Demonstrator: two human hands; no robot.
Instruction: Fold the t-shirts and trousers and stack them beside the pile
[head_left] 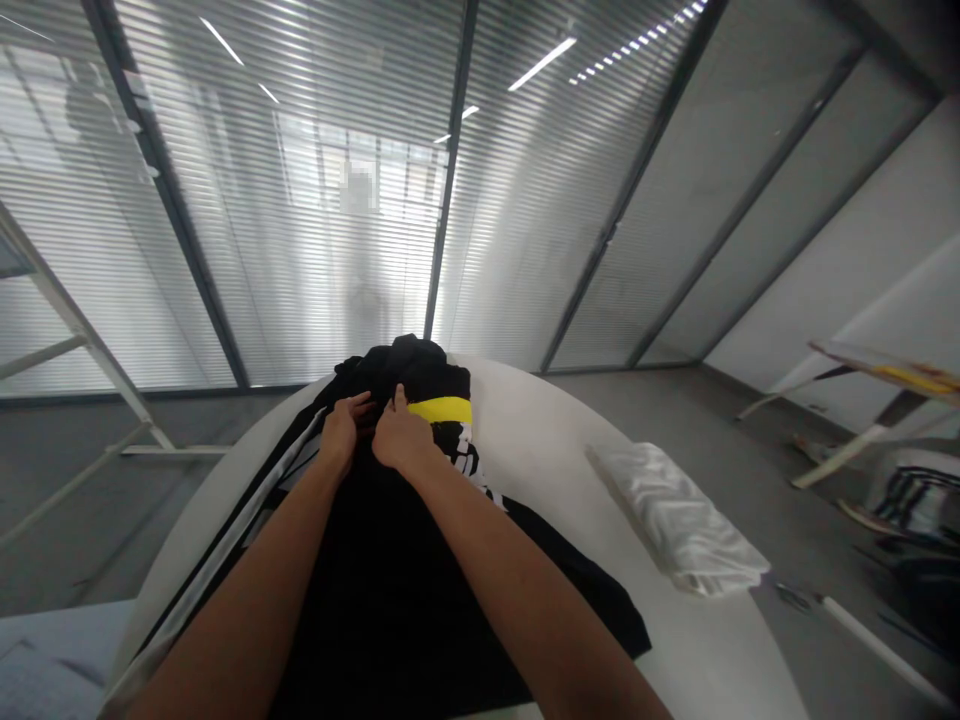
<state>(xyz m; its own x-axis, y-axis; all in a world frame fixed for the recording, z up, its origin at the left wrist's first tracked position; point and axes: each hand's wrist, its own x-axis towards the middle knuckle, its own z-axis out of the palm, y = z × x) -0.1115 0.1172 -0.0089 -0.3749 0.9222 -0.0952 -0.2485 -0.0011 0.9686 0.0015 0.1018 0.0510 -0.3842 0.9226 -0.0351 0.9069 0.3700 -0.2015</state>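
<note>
A black garment (375,590) with a yellow stripe (442,410) and white print is spread over the round white table (540,420). Its far end is bunched up in dark folds. My left hand (343,435) is on the fabric left of the stripe, fingers stretched out and slightly apart, with nothing visible gripped. Close beside it, my right hand (403,437) is at the stripe's left end. Its index finger points forward while the other fingers curl into the black cloth, partly hidden. White bands run along the garment's left side.
A folded white item in shiny clear wrapping (675,515) lies on the table's right side. A white metal frame (97,350) stands on the floor at left. At right is another table (885,370). Glass partitions with blinds (322,230) are behind.
</note>
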